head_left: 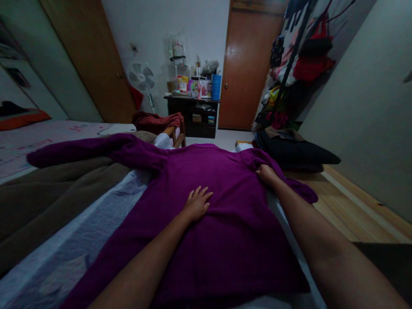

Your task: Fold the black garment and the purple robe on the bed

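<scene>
A purple long-sleeved top (225, 249) lies spread out before me, its neckline at the far end. One sleeve stretches out to the left over a brown blanket; the other hangs to the right. Flat on the middle of the top rests my left hand (197, 204), fingers spread. Near the right armpit my right hand (266, 174) is closed on the fabric, its fingers curled around a bit of the cloth. Under the top, a pale patterned mattress (109, 214) shows along the left side.
The brown blanket (58, 193) covers part of the bed at left. Dark folded clothes (289, 148) are stacked on a wooden surface (334, 201) at right. Beyond stand a red-brown cloth (157, 122), a black cabinet (175, 116), a fan (141, 77) and a wooden door (246, 64).
</scene>
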`<state>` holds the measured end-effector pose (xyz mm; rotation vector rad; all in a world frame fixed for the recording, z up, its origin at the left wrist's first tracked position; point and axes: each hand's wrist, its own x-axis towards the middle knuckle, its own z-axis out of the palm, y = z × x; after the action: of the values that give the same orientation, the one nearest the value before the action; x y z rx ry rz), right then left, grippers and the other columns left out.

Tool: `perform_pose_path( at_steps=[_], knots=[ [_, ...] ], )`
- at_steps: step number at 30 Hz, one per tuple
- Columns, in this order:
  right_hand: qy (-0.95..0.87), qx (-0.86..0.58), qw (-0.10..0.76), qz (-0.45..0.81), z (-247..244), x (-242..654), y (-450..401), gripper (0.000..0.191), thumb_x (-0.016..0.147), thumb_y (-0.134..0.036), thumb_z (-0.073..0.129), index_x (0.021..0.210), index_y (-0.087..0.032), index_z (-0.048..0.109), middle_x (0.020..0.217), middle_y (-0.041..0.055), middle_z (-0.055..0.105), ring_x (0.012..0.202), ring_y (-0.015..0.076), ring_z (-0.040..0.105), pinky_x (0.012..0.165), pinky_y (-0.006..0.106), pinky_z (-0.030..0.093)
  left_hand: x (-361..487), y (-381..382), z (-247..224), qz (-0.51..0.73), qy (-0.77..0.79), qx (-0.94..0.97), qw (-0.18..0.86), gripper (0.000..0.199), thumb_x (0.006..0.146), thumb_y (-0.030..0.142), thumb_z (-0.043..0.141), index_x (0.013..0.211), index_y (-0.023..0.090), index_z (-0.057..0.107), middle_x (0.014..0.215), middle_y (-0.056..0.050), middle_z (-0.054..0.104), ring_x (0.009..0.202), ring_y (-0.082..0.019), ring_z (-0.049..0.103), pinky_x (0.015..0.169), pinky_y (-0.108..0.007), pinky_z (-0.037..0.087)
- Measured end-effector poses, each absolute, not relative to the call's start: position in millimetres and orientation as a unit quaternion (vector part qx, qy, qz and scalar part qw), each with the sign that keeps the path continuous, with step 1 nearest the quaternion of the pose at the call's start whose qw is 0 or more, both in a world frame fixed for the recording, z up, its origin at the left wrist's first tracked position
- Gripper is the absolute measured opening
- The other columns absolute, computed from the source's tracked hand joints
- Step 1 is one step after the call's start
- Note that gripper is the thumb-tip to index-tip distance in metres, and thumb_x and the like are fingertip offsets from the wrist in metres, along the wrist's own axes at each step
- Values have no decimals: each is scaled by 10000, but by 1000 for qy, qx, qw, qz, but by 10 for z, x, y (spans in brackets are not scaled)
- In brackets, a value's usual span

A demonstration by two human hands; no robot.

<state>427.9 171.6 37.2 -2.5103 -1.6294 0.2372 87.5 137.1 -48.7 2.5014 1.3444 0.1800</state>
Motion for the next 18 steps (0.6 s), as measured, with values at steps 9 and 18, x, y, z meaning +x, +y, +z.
perform_pose_path(
  at_steps=[9, 18],
  knots=[
    [-548, -831, 55, 76, 283, 4210, 1628, 321, 875, -403, 576, 1034, -144, 680, 1073, 138, 689, 998, 233, 646, 790, 262, 445, 1409, 942, -305, 104, 375, 911, 135, 461, 941, 334, 384, 1393, 267, 448, 1529, -43, 362, 1429, -248, 255, 1160, -496, 208],
    [-521, -851, 56, 29, 293, 3954, 1636, 363, 929, -310, 439, 1198, -135, 610, 1206, 204, 621, 1105, 293, 610, 898, 388, 459, 1381, 751, -307, 74, 307, 931, 185, 528, 885, 513, 495, 1364, 291, 485, 1470, -69, 445, 1364, -291, 373, 1120, -493, 291]
  ],
)
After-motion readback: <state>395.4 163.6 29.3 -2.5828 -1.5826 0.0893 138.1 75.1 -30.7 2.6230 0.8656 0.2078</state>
